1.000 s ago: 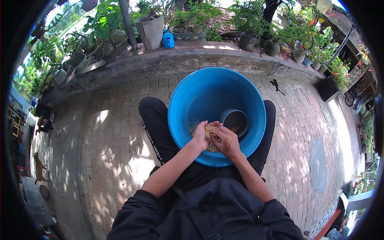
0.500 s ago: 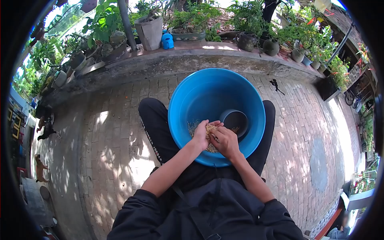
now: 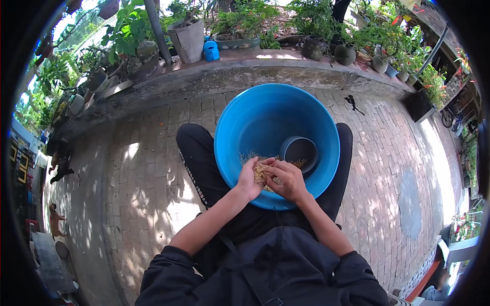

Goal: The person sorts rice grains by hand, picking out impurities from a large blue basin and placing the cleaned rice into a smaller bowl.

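Observation:
A large round blue tub sits between my legs, tipped toward me a little. Inside, over its near side, my left hand is cupped palm up around a heap of small tan kernels, whose exact kind I cannot make out. My right hand is on that heap, its fingers bent and pinched together on kernels. More loose kernels lie in the tub below both hands. A small grey round container rests in the tub just beyond my right hand, with kernels beside it.
Brick paving surrounds my crossed legs. Ahead runs a low wall with potted plants and a blue watering can. A small black object lies on the bricks. To the left are a brown dog and a dark chicken.
My left hand has shifted slightly left and toward me, and its palm with the kernels shows more. My right fingers have shifted a little over the heap. The dog has moved slightly.

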`<move>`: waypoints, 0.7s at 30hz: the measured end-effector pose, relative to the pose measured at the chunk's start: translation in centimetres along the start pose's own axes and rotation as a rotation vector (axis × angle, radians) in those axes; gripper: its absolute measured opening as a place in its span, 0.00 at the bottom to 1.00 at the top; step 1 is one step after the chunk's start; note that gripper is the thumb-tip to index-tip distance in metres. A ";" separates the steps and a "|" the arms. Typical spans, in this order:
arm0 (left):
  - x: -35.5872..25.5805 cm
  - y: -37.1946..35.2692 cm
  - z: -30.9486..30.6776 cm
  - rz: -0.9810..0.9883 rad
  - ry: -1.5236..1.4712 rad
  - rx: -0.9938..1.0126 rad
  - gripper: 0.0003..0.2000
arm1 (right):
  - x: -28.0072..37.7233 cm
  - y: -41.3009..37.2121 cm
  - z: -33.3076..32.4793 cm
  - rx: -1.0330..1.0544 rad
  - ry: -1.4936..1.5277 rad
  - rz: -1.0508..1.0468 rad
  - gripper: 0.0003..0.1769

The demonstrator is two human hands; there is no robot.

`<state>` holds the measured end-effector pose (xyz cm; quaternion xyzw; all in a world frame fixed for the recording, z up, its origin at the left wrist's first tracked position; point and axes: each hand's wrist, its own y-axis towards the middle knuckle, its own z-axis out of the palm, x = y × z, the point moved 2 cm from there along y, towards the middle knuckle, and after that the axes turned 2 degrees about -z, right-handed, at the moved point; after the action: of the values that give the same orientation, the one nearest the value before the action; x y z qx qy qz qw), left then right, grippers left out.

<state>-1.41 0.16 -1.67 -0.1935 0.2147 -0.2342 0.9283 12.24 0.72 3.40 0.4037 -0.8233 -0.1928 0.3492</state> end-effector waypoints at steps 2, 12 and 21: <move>0.2 -0.1 0.2 0.008 -0.021 0.020 0.25 | 0.1 -0.1 0.0 0.036 0.027 0.001 0.14; 0.8 0.3 -0.4 0.007 0.040 0.011 0.25 | -0.5 -0.6 0.6 0.090 -0.017 -0.094 0.14; 0.7 0.0 0.2 -0.001 0.004 0.008 0.25 | -0.4 -0.5 0.3 0.048 0.021 -0.032 0.16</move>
<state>-0.71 -0.13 -1.74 -0.1894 0.2155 -0.2360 0.9284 12.48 0.79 2.73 0.4272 -0.8174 -0.1744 0.3448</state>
